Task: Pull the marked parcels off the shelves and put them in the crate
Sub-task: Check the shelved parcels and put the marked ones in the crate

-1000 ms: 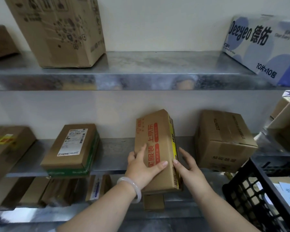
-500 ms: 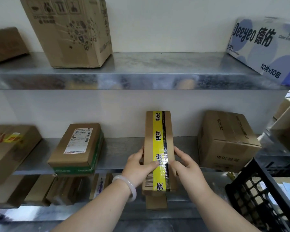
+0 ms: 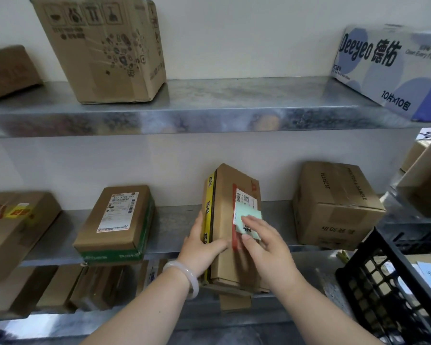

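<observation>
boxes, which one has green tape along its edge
The flat box with the white label, lying left of centre on the middle shelf. The held box has yellow tape; the right box is plain brown.

Top shelf [image 3: 209, 108]: two brown boxes [image 3: 102, 48] [image 3: 8, 70], one blue carton [image 3: 393, 68]. Middle shelf [image 3: 174, 227]: three boxes [image 3: 115, 220] [image 3: 15, 227] [image 3: 334, 205]. One parcel [image 3: 224, 210], in two hands: left hand [image 3: 202, 247], right hand [image 3: 266, 247]. One crate [image 3: 383, 295]. One bracelet [image 3: 193, 280]. Lower shelf [image 3: 47, 323]: more cartons [image 3: 47, 287], count unclear.

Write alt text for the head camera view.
The left hand grips a yellow-taped brown parcel at a metal shelf while the right hand presses its pale green slip. A black crate sits lower right.
</observation>
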